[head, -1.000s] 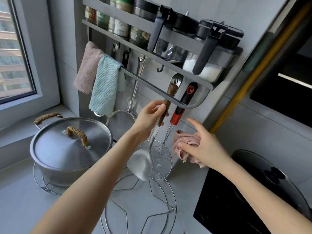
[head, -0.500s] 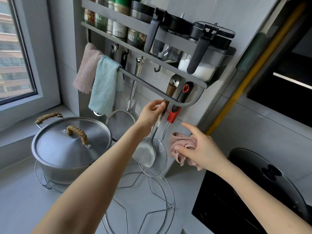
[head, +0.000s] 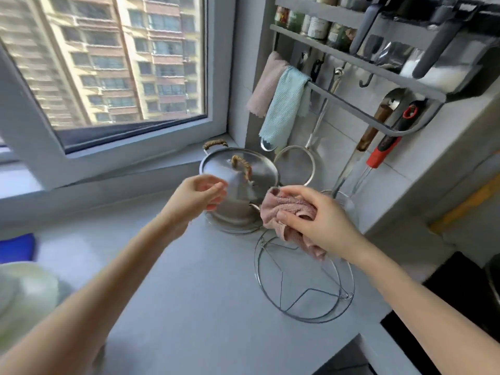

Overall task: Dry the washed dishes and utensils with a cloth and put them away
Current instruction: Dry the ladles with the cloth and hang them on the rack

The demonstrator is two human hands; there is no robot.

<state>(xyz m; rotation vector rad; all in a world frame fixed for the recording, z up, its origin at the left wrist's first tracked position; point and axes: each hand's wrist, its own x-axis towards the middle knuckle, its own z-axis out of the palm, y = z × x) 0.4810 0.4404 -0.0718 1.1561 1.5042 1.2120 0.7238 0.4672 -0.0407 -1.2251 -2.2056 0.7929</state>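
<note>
My right hand (head: 322,217) grips a crumpled pink cloth (head: 286,212) above the counter. My left hand (head: 197,196) hovers in front of the steel pot, fingers loosely apart, holding nothing. A wooden-handled spatula (head: 370,131) hangs from the wall rack beside a red-and-black-handled strainer (head: 384,147); their lower ends are partly hidden behind my right hand. A second strainer (head: 295,166) hangs further left. White dishes (head: 24,299) show blurred at the lower left edge.
A lidded steel pot (head: 240,182) with rope-wrapped handles sits in the corner under the window. A wire trivet (head: 305,280) lies on the grey counter. Pink and teal cloths (head: 284,106) hang on the rack's rail; jars stand above. A black cooktop (head: 454,290) is at right.
My left hand has let go of the spatula, which now hangs on the rack, and dropped toward the pot. My right hand with the cloth moved left. The view swung left toward the window.
</note>
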